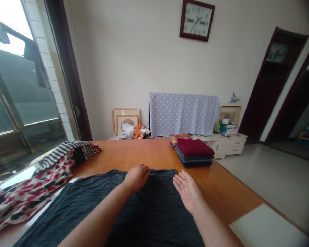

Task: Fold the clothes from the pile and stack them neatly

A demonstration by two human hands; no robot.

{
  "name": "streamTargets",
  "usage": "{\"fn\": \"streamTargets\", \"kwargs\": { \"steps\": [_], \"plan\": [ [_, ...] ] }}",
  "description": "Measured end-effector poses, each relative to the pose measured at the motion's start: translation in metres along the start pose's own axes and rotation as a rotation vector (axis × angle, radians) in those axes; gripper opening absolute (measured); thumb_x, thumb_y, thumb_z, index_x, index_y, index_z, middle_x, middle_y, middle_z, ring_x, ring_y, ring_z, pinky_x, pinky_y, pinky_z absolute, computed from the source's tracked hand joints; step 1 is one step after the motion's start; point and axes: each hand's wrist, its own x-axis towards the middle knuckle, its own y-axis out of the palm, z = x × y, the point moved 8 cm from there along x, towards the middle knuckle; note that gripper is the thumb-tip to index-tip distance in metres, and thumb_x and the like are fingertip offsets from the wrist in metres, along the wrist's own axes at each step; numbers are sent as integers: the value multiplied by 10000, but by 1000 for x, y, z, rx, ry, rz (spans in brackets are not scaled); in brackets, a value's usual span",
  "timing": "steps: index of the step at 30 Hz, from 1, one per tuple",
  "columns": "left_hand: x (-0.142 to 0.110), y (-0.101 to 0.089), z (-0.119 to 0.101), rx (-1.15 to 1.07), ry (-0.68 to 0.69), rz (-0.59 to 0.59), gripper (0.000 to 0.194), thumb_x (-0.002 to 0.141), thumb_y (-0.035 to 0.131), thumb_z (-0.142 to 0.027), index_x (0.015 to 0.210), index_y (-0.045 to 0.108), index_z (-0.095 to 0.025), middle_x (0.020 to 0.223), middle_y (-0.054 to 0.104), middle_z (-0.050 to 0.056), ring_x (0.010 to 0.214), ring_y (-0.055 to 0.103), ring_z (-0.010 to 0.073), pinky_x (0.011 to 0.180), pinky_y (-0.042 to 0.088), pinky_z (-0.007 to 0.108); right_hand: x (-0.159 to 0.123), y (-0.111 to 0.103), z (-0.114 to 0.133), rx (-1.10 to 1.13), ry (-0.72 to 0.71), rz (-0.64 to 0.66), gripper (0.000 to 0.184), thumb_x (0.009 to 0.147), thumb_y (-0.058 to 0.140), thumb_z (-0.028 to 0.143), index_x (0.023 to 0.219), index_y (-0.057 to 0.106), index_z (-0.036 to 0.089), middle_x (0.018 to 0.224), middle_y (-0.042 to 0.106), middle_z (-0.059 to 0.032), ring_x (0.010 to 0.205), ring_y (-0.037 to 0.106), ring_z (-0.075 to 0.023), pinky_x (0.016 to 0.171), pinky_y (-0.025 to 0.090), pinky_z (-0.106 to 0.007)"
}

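Note:
A dark blue-grey garment [154, 212] lies spread over the near part of the wooden table. My left hand [137, 177] is at its far edge with the fingers curled in on the cloth; the fingertips are partly hidden. Beside the garment's far right corner is my right hand [189, 192], palm turned up and fingers stretched out, holding nothing. Beyond the right hand stands a stack of folded clothes [194, 154], maroon on top and dark layers below.
Unfolded patterned clothes [33, 185] are heaped along the left side of the wooden table [128, 154]. A striped folded piece [180, 136] sits behind the stack. A white sheet-like surface [267, 226] lies at the near right. A low white cabinet [231, 145] stands beyond.

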Motion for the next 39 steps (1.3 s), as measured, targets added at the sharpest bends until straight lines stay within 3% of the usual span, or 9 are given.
{"fn": "streamTargets", "kwargs": {
  "steps": [4,9,18,27,33,39],
  "plan": [
    [9,22,-25,2,46,42,293,930,429,-327,1047,694,-284,1127,655,77,1087,595,244,969,437,359,-1,0,-4,2,23,2,600,878,584,441,1393,452,162,1344,584,-171,1245,580,-231,1078,450,-368],
    [12,39,-26,49,93,1,343,945,425,-395,1166,664,-288,1209,631,80,1136,557,259,985,423,382,-3,0,-6,1,28,-21,601,846,631,438,1373,481,192,1478,465,-162,1329,500,-239,1096,422,-374],
    [7,46,-23,80,102,-26,573,939,363,-618,1374,544,-292,1461,497,65,1332,425,295,1112,301,427,-9,3,1,27,7,-15,622,860,598,443,1407,454,183,1525,409,-155,1360,465,-229,1121,392,-359],
    [9,50,-19,69,123,-10,645,930,334,-662,1389,542,-259,1476,491,86,1345,433,301,1121,310,455,-3,-1,-3,45,28,-63,672,837,621,455,1413,454,152,1541,378,-170,1388,424,-250,1130,376,-347],
    [-2,26,-9,-15,95,-110,612,952,352,-611,1360,565,-208,1413,548,112,1315,479,279,1102,361,414,-4,-3,0,69,23,-31,640,819,640,457,1371,487,171,1496,440,-173,1361,462,-251,1119,393,-356],
    [-49,-6,11,-60,-10,-203,506,967,381,-541,1258,625,-206,1309,612,104,1230,551,252,1055,405,366,-3,-2,8,56,-58,43,482,818,640,469,1218,576,209,1384,562,-143,1302,529,-237,1080,449,-368]
  ]
}}
